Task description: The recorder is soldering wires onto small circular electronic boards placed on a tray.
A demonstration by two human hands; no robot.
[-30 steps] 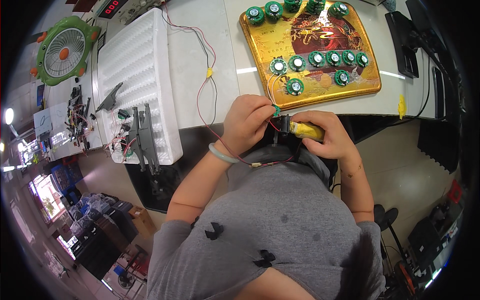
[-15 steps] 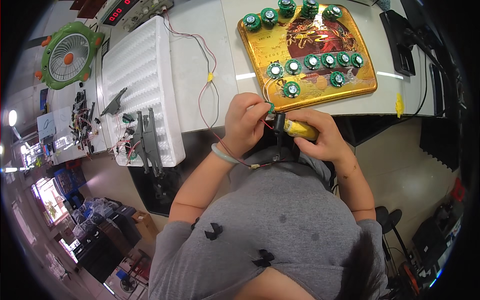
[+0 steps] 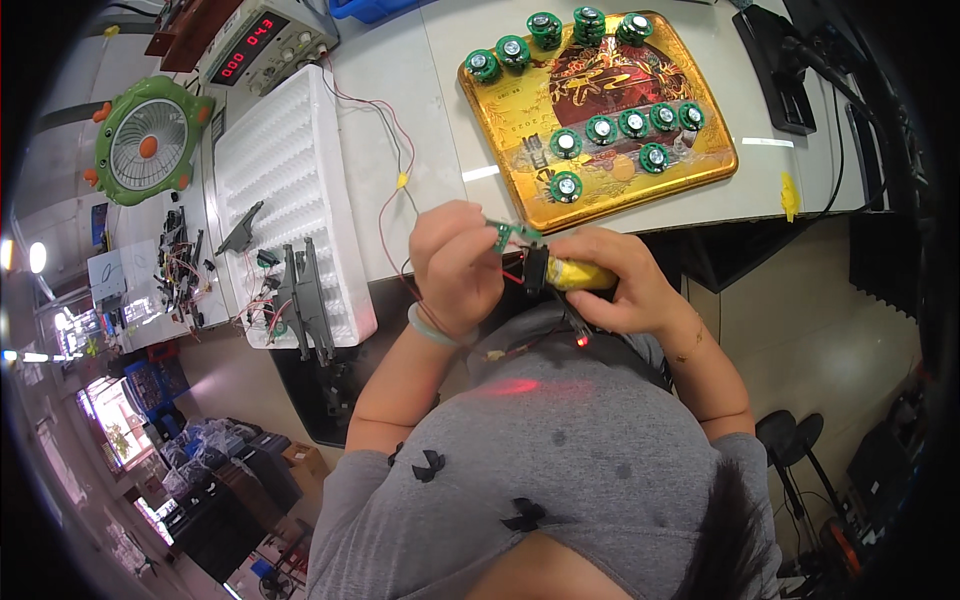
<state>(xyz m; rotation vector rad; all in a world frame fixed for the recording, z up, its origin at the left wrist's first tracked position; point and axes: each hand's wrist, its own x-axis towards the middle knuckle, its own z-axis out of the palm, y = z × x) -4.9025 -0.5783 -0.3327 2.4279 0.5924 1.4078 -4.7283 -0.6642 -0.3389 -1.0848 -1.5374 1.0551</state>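
Just off the table's front edge, my left hand (image 3: 455, 265) pinches a small green circuit board (image 3: 503, 236) between thumb and fingers. Red wire shows between it and a black plastic part (image 3: 536, 270). My right hand (image 3: 625, 285) is closed around a yellow cylinder (image 3: 580, 275), whose end meets that black part. Below them a small red light (image 3: 583, 342) glows at the end of a dark stem, and a red patch falls on my shirt. A thin red and black cable (image 3: 402, 180) with a yellow tag passes behind my left wrist.
A gold tin lid (image 3: 530, 200) bears several round green boards with silver centres. To the left lie a white foam tray (image 3: 345, 220) with dark grey plastic parts (image 3: 300, 300), a power supply (image 3: 265, 45) with a red readout, and a green fan (image 3: 150, 140). A black stand (image 3: 775, 80) is at far right.
The red light has come on, throwing a glow on my shirt. The power supply's readout has changed. Both hands have shifted slightly left, and the black part has turned.
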